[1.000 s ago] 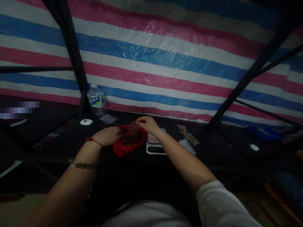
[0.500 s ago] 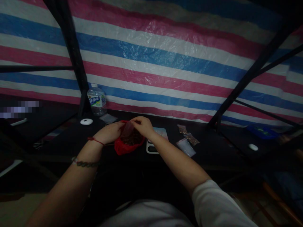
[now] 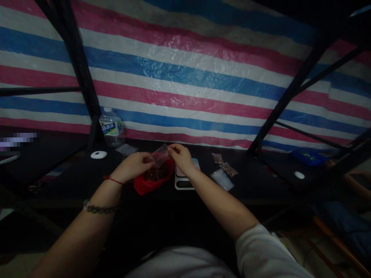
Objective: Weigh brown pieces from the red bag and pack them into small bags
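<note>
My left hand (image 3: 133,166) and my right hand (image 3: 180,156) pinch a small clear plastic pouch (image 3: 160,156) between them, just above a red plastic bag (image 3: 145,185) filled with dark brown bits. The red bag lies on a dark table (image 3: 255,185). A small white scale (image 3: 182,181) sits right of the bag, partly under my right wrist. Both hands have their fingers closed on the pouch's edges.
A water bottle (image 3: 111,126) stands at the back left beside a white round disc (image 3: 98,155). Three small pouches (image 3: 222,172) lie right of the scale. Another white disc (image 3: 298,175) and a blue tray (image 3: 307,157) sit on the table to the right. Black frame bars cross the striped tarp.
My left hand came out of the red bag and joined my right hand on the clear pouch, which now sits a little higher. The view shifted slightly left.
</note>
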Demonstrator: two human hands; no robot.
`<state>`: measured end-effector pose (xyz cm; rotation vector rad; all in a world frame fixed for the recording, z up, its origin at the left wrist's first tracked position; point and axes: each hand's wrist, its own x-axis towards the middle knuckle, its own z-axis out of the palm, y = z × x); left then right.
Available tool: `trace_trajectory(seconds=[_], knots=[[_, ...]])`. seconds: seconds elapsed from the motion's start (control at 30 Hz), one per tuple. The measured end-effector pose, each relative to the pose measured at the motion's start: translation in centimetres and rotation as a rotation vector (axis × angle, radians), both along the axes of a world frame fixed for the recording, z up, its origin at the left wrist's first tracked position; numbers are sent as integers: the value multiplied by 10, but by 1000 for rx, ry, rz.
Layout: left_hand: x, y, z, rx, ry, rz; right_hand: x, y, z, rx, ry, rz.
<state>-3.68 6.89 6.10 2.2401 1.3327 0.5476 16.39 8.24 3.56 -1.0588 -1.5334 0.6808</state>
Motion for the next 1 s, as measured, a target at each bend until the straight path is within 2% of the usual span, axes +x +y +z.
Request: trace_trajectory(seconds=[0.17,0.27,0.4,0.5,0.6,0.67,0.8,0.9,1.0], knots=[[32,-13,-7,-40,-239,-19,38,-32,-5,-240,230,144],[59,-25,-15,-98,-380,-69,67,-57,-9,-329,327,143],[96,-41,-18,-85,-377,-133,118,-90,-18,-352,335,27],[131,-47,-10,-14,-218,-238,163,-113,-25,-293,341,-156],[179,-43,-6,100,-59,-393,200,-129,-33,-183,335,-333],[215,-36,-7,125,45,-460,217,-134,-42,-156,283,-361],[280,-14,-20,126,172,-463,238,-127,-68,-196,38,-450],[309,3,-37,99,258,-428,246,-115,-88,-291,-205,-569],[322,16,-59,50,322,-386,246,-107,-101,-343,-486,-600]])
